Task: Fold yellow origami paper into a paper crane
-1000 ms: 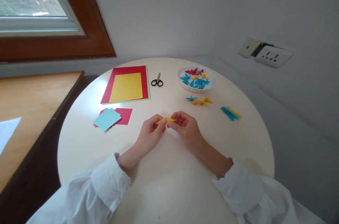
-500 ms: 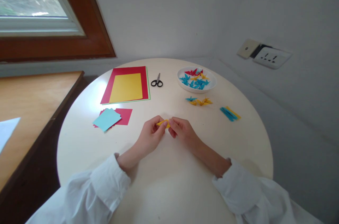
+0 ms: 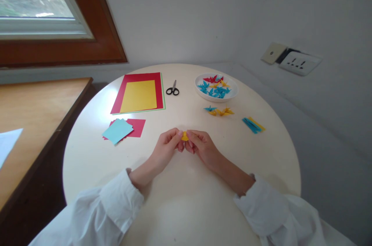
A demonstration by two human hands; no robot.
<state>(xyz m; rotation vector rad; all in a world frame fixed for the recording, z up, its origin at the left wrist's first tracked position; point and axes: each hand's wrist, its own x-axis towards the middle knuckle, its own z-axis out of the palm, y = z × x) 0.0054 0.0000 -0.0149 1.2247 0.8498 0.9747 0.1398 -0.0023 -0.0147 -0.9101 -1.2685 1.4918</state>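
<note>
A small folded piece of yellow paper [image 3: 185,136] is pinched between my two hands above the middle of the round white table [image 3: 186,199]. My left hand [image 3: 167,143] grips its left side with thumb and fingers, and my right hand [image 3: 202,145] grips its right side the same way. Most of the paper is covered by the fingertips. Beyond my right hand lie yellow paper cranes [image 3: 225,111] and a blue paper crane [image 3: 210,109]. Behind them a white dish [image 3: 216,99] holds several red, blue and yellow cranes.
Left of my hands lie light blue paper squares [image 3: 117,131] over red paper pieces [image 3: 138,127]. Farther back are a yellow sheet [image 3: 139,96] on larger red sheets and black-handled scissors [image 3: 172,90]. Blue and yellow paper strips [image 3: 252,125] rest at the right. A wooden desk [image 3: 43,110] stands at left.
The yellow paper's pointed left end no longer shows; my left thumb and fingers now cover it. Both hands have come slightly closer together. The other things lie as before.
</note>
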